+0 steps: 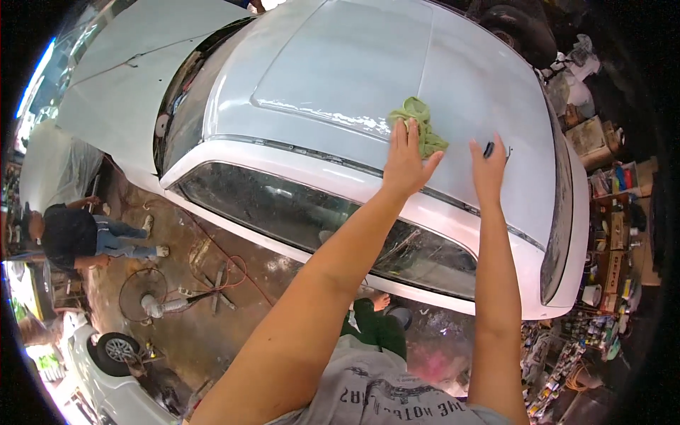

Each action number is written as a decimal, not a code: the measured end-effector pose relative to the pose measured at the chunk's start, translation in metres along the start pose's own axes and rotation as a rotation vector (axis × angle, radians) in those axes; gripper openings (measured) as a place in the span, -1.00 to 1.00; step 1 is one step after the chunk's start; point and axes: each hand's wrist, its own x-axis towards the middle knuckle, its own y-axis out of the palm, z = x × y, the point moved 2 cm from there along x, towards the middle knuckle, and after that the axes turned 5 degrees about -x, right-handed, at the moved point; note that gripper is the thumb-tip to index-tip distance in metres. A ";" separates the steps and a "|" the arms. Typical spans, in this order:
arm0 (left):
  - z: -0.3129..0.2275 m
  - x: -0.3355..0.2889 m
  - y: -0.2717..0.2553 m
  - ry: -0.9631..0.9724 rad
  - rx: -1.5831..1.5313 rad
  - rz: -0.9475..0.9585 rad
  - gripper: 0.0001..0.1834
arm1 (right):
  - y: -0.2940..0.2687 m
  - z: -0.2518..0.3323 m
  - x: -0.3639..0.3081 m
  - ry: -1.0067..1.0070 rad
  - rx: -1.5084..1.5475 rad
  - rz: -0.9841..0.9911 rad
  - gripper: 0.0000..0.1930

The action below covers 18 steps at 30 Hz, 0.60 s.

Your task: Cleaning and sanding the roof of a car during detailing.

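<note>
Before me is the pale grey roof point(340, 57) of a car with white side frames. My left hand point(406, 161) presses a crumpled green cloth point(428, 134) onto the roof, its fingers extended over the cloth and its thumb out to the side. A wet, shiny streak point(326, 117) runs along the roof to the left of the cloth. To the right, my right hand point(488, 166) is at the roof with its fingers curled round a small black object point(489, 149). Most of that object is hidden by the hand, so its kind cannot be made out.
Side windows point(269, 205) and the windscreen point(185, 88) border the roof. A person point(74, 234) stands at the left near a round fan point(152, 304) and a red hose point(244, 273). Crowded shelves point(616, 241) line the right; another car point(106, 382) stands lower left.
</note>
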 end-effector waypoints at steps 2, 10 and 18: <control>-0.007 0.001 0.003 0.099 0.075 0.055 0.06 | -0.014 -0.040 0.004 0.160 -0.117 -0.074 -0.21; -0.003 0.001 0.002 0.068 0.058 0.030 0.03 | -0.052 -0.111 0.014 0.385 -0.164 -0.535 -0.20; 0.002 0.002 -0.002 0.072 0.184 0.031 0.12 | 0.010 -0.039 0.026 0.502 -0.211 0.174 -0.12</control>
